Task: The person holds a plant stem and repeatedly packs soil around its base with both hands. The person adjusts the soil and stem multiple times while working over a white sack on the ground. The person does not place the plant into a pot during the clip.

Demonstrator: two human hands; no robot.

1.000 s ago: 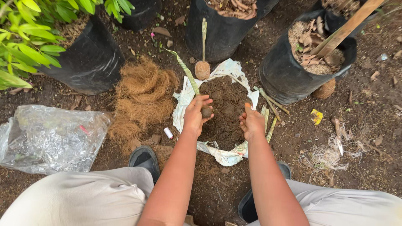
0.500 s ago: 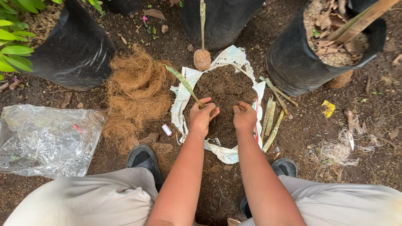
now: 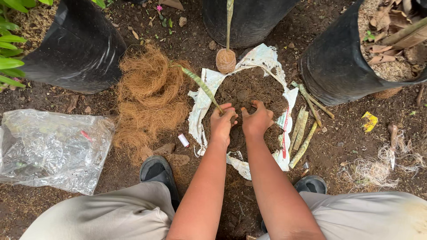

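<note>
A white sack (image 3: 201, 100) lies spread on the ground with a heap of dark soil (image 3: 249, 86) on it. My left hand (image 3: 223, 122) is closed around the base of a green speckled cutting (image 3: 200, 84), which slants up to the left out of the soil. My right hand (image 3: 257, 119) is right beside it, fingers curled into the soil and pressing it against the cutting's base. Both hands touch each other over the heap.
A mound of brown coconut fibre (image 3: 149, 95) lies left of the sack. A fibre-wrapped ball with an upright cutting (image 3: 226, 60) stands at the sack's far edge. Several loose cuttings (image 3: 304, 129) lie to the right. Black grow bags (image 3: 73, 51) (image 3: 340, 62), a clear plastic bag (image 3: 51, 149).
My hands have come together in the middle of the soil heap. The left hand has closed on the cutting's base and the right hand has moved in beside it.
</note>
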